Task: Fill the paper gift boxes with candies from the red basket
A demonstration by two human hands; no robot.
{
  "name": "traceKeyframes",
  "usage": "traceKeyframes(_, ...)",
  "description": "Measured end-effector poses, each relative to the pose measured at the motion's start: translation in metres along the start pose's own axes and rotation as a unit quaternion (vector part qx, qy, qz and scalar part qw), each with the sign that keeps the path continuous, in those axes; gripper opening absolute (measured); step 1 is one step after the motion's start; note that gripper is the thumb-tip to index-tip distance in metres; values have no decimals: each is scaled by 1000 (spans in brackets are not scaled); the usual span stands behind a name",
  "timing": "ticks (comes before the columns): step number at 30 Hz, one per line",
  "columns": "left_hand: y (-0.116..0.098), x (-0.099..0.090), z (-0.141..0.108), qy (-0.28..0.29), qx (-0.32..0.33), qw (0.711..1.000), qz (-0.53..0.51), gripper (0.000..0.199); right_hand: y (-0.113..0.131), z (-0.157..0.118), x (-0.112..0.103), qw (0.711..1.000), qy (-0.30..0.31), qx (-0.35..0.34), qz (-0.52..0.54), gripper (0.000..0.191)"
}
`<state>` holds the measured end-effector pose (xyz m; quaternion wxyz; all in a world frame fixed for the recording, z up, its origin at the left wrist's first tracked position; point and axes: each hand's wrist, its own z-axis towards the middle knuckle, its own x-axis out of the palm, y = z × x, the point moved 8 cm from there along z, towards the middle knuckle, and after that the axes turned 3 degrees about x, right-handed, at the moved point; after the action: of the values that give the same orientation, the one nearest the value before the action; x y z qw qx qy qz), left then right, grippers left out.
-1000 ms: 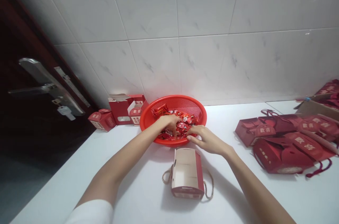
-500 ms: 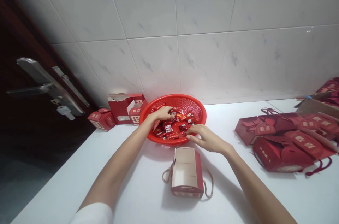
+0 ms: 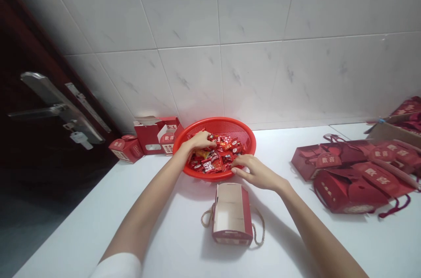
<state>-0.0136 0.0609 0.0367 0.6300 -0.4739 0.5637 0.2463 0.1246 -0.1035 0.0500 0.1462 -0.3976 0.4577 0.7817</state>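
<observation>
A red plastic basket (image 3: 249, 155) full of small wrapped sweets (image 3: 226, 156) stands against the wall. Over its left side reaches my left hand (image 3: 200, 140), fingers stretched out and touching the sweets, nothing visibly held. A yellow wrapper (image 3: 201, 154) shows just below this hand. My right hand (image 3: 255, 172) rests at the front right of the rim, its thumb and fingers apart, with the fingertips near the sweets. In front of the basket lies a red and beige carton (image 3: 230, 212) with its plain beige side up and a rope loop at each side.
Several red gift boxes (image 3: 351, 188) with cords lie on the right of the white table (image 3: 171, 234). Behind them is an open cardboard box (image 3: 384, 131). More red boxes (image 3: 153, 137) stand left of the basket. A door with a handle (image 3: 39, 111) is at far left.
My left hand has shifted slightly left among the sweets. A yellow wrapper has come into sight, and a white-lettered packet has moved down toward the front rim. My right hand stays put.
</observation>
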Motion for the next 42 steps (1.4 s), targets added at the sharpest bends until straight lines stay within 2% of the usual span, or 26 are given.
traceKeyframes(4,3,5,0,20,8,1000,-15,30,0,0,0,1000,0,2,2,23)
traceKeyframes(8,0,10,0,48,40,997,-46,26,-1,0,0,1000,1,2,3,23)
traceKeyframes(14,-1,13,2,59,50,997,-26,23,-1,0,1,1000,3,-2,3,24)
traceKeyframes(20,-6,20,-1,106,42,993,28,29,-2,0,2,1000,3,1,-1,26)
traceKeyframes(24,-13,29,-6,143,25,986,84,19,-2,0,2,1000,4,1,-2,25)
traceKeyframes(29,-25,41,-9,160,25,974,156,45,-1,0,1,1000,2,3,-2,24)
traceKeyframes(32,-29,47,-8,166,23,970,174,44,-1,0,1,1000,0,1,-3,24)
traceKeyframes(35,-31,50,-8,168,33,971,166,37,-2,0,2,1000,0,1,-7,25)
traceKeyframes(38,-34,49,-11,175,50,973,143,40,-1,0,2,1000,-1,-1,-10,24)
traceKeyframes(40,-36,45,-12,173,69,976,110,39,0,0,1,1000,-3,0,-8,24)
traceKeyframes(42,-38,37,-12,148,88,984,53,33,0,-1,0,1000,-12,7,7,21)
